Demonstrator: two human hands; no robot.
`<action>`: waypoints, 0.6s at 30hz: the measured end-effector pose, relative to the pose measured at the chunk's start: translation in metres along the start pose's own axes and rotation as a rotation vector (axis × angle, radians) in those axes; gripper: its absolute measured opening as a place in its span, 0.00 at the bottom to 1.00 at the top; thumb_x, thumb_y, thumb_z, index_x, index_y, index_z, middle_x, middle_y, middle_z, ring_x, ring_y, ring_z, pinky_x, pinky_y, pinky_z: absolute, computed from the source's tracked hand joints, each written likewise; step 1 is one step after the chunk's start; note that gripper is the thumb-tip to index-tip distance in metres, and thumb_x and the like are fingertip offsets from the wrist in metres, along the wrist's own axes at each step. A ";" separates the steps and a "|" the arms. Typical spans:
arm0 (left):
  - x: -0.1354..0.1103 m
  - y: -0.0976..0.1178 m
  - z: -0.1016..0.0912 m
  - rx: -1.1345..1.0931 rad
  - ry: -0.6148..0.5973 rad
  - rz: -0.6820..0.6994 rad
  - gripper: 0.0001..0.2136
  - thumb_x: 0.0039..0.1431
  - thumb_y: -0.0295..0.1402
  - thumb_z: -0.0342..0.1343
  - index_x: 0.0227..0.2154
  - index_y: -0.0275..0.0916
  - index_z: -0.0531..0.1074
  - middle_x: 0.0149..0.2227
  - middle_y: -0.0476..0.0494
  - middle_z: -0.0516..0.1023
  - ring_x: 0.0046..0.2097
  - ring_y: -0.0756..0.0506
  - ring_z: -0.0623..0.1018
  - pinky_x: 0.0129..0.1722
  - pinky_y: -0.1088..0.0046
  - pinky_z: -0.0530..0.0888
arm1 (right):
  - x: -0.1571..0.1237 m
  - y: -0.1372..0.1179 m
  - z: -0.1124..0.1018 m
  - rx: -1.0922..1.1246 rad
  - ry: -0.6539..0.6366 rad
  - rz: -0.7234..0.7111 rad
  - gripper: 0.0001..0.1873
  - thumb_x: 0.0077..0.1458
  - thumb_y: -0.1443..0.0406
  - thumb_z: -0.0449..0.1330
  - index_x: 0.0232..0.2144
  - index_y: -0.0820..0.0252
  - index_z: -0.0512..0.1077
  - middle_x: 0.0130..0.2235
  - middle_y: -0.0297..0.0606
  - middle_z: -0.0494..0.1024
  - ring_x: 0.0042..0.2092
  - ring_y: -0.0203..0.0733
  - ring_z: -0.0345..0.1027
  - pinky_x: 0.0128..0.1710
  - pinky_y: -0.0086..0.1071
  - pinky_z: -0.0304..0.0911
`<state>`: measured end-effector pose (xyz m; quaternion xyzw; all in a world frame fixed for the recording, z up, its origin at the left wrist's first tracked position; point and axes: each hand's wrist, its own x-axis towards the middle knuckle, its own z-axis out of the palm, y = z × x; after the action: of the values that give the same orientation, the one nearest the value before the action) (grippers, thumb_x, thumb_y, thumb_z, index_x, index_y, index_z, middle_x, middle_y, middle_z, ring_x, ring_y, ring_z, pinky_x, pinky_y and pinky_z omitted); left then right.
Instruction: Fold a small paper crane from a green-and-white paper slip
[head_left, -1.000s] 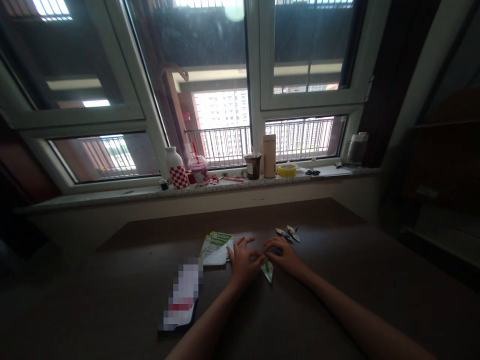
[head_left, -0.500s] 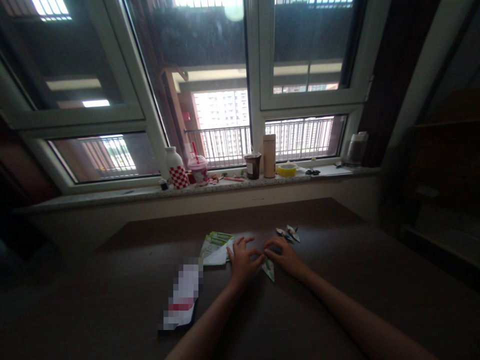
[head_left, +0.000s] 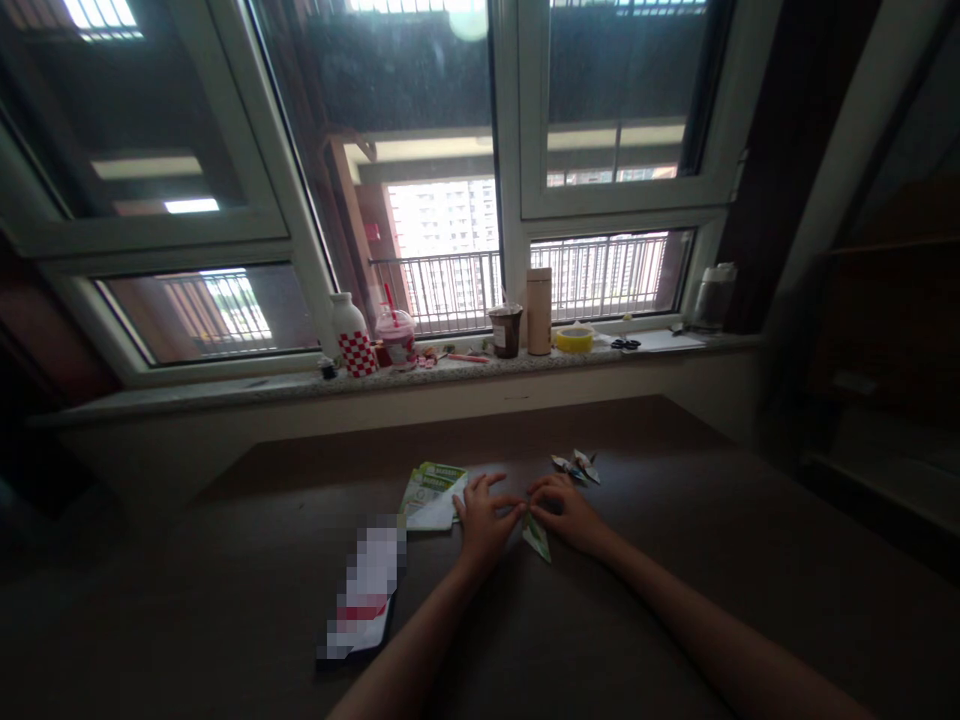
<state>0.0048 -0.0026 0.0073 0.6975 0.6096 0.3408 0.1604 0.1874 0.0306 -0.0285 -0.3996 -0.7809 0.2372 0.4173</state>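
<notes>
A small pointed piece of folded paper (head_left: 537,541), green and white, lies on the brown table with its tip toward me. My right hand (head_left: 568,512) is closed on its upper end in a pinch of thumb and forefinger. From the other side, my left hand (head_left: 486,518) brings thumb and forefinger together at the same end, its other fingers raised and spread. The spot where the fingertips meet hides that end. Beside my left hand rests a stack of green and white printed sheets (head_left: 427,492). Several similar folded paper pieces (head_left: 576,468) lie just beyond my right hand.
A blurred-out flat object with a dark edge (head_left: 367,590) lies left of my left forearm. Along the windowsill (head_left: 450,372) stand a checkered bottle (head_left: 352,335), drink cups, a tan flask (head_left: 538,312), yellow tape (head_left: 574,340) and black scissors (head_left: 625,344).
Both hands stay in nearly the same place, with only slight finger movement. The lower tip of the folded paper has shifted a little.
</notes>
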 end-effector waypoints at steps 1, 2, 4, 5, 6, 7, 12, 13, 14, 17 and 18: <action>0.000 0.000 0.000 -0.003 -0.005 -0.001 0.03 0.54 0.36 0.63 0.31 0.50 0.82 0.58 0.48 0.72 0.65 0.36 0.59 0.65 0.38 0.46 | 0.000 0.000 0.000 -0.001 -0.005 -0.004 0.08 0.56 0.59 0.63 0.30 0.57 0.77 0.43 0.41 0.77 0.51 0.48 0.65 0.55 0.42 0.58; 0.000 0.000 -0.001 -0.006 -0.008 -0.002 0.03 0.54 0.36 0.64 0.31 0.50 0.82 0.58 0.48 0.72 0.65 0.36 0.59 0.65 0.39 0.46 | 0.000 0.000 0.000 -0.001 -0.005 -0.009 0.09 0.56 0.58 0.63 0.30 0.57 0.77 0.43 0.41 0.77 0.51 0.48 0.65 0.55 0.42 0.58; 0.000 -0.001 -0.001 -0.010 -0.006 -0.008 0.03 0.54 0.36 0.64 0.30 0.50 0.82 0.58 0.49 0.72 0.65 0.36 0.59 0.65 0.39 0.45 | -0.001 0.001 0.001 -0.003 0.000 -0.017 0.09 0.56 0.58 0.63 0.30 0.56 0.77 0.43 0.41 0.77 0.51 0.47 0.65 0.55 0.42 0.58; 0.000 -0.001 -0.001 -0.012 -0.004 -0.010 0.03 0.54 0.36 0.64 0.30 0.50 0.82 0.58 0.49 0.72 0.65 0.36 0.59 0.65 0.40 0.45 | -0.001 0.001 0.001 -0.004 0.001 -0.020 0.09 0.56 0.58 0.63 0.30 0.56 0.77 0.44 0.41 0.77 0.51 0.47 0.65 0.55 0.42 0.58; 0.000 -0.001 -0.001 -0.015 0.000 -0.013 0.03 0.54 0.36 0.64 0.30 0.50 0.82 0.58 0.49 0.72 0.65 0.36 0.59 0.65 0.40 0.45 | -0.001 0.001 0.001 -0.005 0.000 -0.023 0.08 0.56 0.58 0.63 0.31 0.56 0.77 0.44 0.41 0.77 0.51 0.47 0.65 0.55 0.41 0.58; 0.000 -0.001 0.000 -0.016 0.006 -0.015 0.03 0.54 0.36 0.64 0.30 0.50 0.82 0.58 0.48 0.72 0.65 0.37 0.59 0.65 0.39 0.44 | -0.001 0.001 0.001 -0.005 -0.002 -0.025 0.08 0.56 0.58 0.63 0.31 0.56 0.76 0.44 0.40 0.77 0.51 0.47 0.65 0.55 0.41 0.58; 0.000 0.000 0.000 -0.018 0.030 -0.013 0.02 0.53 0.35 0.65 0.28 0.49 0.82 0.58 0.48 0.72 0.65 0.36 0.60 0.65 0.37 0.44 | -0.001 -0.001 0.000 -0.015 -0.012 -0.024 0.08 0.57 0.59 0.62 0.31 0.56 0.76 0.44 0.40 0.77 0.51 0.47 0.65 0.55 0.42 0.57; 0.000 0.000 0.000 -0.016 0.037 -0.010 0.02 0.52 0.35 0.65 0.28 0.50 0.82 0.58 0.48 0.72 0.64 0.36 0.60 0.64 0.37 0.44 | -0.001 -0.001 0.000 -0.020 -0.016 -0.024 0.08 0.57 0.59 0.62 0.31 0.56 0.76 0.44 0.41 0.77 0.51 0.47 0.65 0.56 0.42 0.57; 0.000 0.000 0.000 -0.013 0.045 -0.005 0.02 0.52 0.35 0.65 0.27 0.50 0.82 0.58 0.48 0.72 0.64 0.35 0.60 0.64 0.36 0.44 | -0.001 -0.002 0.000 -0.025 -0.018 -0.025 0.08 0.57 0.59 0.62 0.31 0.56 0.76 0.44 0.41 0.77 0.51 0.47 0.64 0.56 0.42 0.57; 0.000 0.000 0.000 0.011 0.066 0.015 0.02 0.52 0.35 0.65 0.27 0.51 0.82 0.58 0.48 0.72 0.64 0.35 0.61 0.65 0.36 0.42 | -0.001 -0.001 0.001 -0.034 -0.014 -0.034 0.07 0.57 0.60 0.62 0.30 0.56 0.76 0.44 0.41 0.77 0.51 0.47 0.64 0.56 0.42 0.57; 0.000 0.000 0.000 0.018 0.069 0.016 0.03 0.52 0.35 0.65 0.27 0.51 0.83 0.57 0.48 0.72 0.64 0.35 0.61 0.65 0.36 0.42 | -0.001 -0.001 0.001 -0.034 -0.007 -0.034 0.07 0.57 0.60 0.62 0.30 0.57 0.76 0.43 0.41 0.77 0.51 0.47 0.64 0.56 0.42 0.57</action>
<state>0.0053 -0.0027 0.0073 0.6918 0.6120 0.3604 0.1303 0.1865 0.0293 -0.0293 -0.3926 -0.7930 0.2182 0.4117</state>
